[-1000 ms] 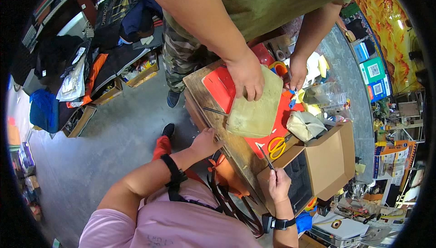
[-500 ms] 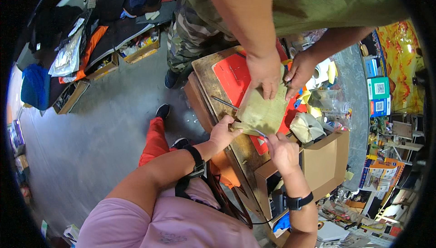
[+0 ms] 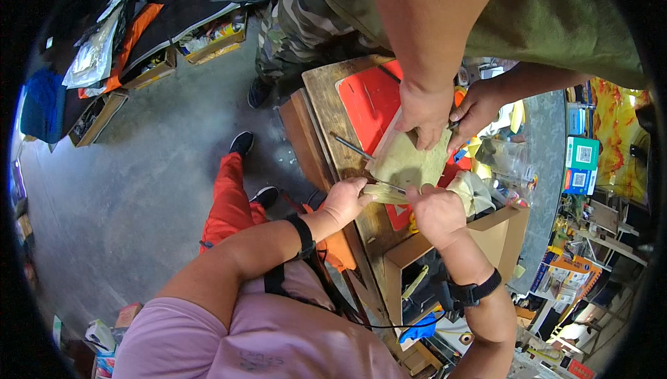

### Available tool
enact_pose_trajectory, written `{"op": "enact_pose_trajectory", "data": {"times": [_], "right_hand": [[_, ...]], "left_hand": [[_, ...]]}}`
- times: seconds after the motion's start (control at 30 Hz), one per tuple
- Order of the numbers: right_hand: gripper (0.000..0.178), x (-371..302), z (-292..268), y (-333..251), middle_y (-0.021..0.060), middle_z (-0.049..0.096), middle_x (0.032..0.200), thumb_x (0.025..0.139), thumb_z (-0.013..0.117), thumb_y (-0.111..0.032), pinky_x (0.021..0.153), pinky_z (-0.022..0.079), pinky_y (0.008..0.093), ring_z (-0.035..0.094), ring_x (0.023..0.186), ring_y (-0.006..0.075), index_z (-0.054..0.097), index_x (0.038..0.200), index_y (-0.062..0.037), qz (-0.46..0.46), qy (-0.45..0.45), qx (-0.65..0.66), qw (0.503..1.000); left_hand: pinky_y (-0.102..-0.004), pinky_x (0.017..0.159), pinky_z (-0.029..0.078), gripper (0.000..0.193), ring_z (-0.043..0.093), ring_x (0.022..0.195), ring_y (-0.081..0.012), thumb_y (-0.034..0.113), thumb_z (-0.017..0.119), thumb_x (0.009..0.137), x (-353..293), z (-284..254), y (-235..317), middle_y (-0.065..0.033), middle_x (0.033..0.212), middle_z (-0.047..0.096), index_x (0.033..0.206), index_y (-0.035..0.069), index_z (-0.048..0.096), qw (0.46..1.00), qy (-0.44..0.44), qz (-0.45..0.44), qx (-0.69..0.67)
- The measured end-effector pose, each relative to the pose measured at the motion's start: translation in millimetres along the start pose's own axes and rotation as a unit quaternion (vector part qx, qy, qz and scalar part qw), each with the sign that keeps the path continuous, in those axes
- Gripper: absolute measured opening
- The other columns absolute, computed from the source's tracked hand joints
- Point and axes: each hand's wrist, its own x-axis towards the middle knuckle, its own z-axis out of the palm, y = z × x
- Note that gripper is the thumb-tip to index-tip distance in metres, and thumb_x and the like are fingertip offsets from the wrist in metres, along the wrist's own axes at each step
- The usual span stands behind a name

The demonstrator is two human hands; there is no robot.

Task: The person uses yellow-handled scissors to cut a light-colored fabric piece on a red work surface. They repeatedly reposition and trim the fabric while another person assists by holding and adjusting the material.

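A pale yellow-green sheet (image 3: 415, 169), cloth-like or soft leather, lies over a red board (image 3: 372, 104) on a worn wooden bench. My left hand (image 3: 345, 202) pinches a narrow strip at the sheet's near left edge. Closed round a thin-bladed tool (image 3: 391, 186), probably a knife, my right hand (image 3: 438, 216) is at the sheet's near edge; its fist hides the handle. On the far side a co-worker's hand (image 3: 425, 111) presses the sheet down, and that person's other hand (image 3: 478, 109) grips its right edge. A dark metal rod (image 3: 351, 145) lies left of the sheet.
An open cardboard box (image 3: 504, 236) stands close by my right forearm. Crumpled pale cloth (image 3: 472, 193) lies beside the sheet. The wooden bench (image 3: 326, 94) ends just left of my left hand. Clear plastic containers (image 3: 504, 160) stand on a grey table (image 3: 547, 136) to the right.
My right hand has shifted slightly right with the tool, whose blade now lies flatter along the near edge. My left hand keeps its pinch. The whole view has shifted a little.
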Motion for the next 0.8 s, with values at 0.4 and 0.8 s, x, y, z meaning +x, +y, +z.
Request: {"op": "enact_pose_trajectory", "data": {"times": [0.4,0.8], "right_hand": [[0.016,-27.1,32.8,24.8,0.0058,0.058,0.069,0.078,0.053,-0.014,0.051,0.048,0.0350,0.062,0.062,0.0218,0.058,0.093,-0.0121,-0.002,0.018,0.006,1.000],[0.012,-46.9,65.2,52.0,0.0064,0.059,0.076,0.078,0.053,-0.014,0.054,0.050,0.0342,0.064,0.066,0.0222,0.057,0.089,-0.0123,0.017,0.026,0.049,0.998]], "left_hand": [[-0.0416,0.073,0.048,0.035,0.059,0.083,-0.0385,0.028,0.067,0.079,7.3,-0.9,-6.2,-0.0204,0.087,0.061,0.093,-0.003,0.058,0.999,-0.020,0.026,-0.007],[-0.0400,0.070,0.048,0.035,0.060,0.081,-0.0371,0.027,0.067,0.079,10.7,-2.8,-6.8,-0.0206,0.089,0.061,0.098,-0.001,0.060,0.999,-0.042,0.009,0.016]]}}
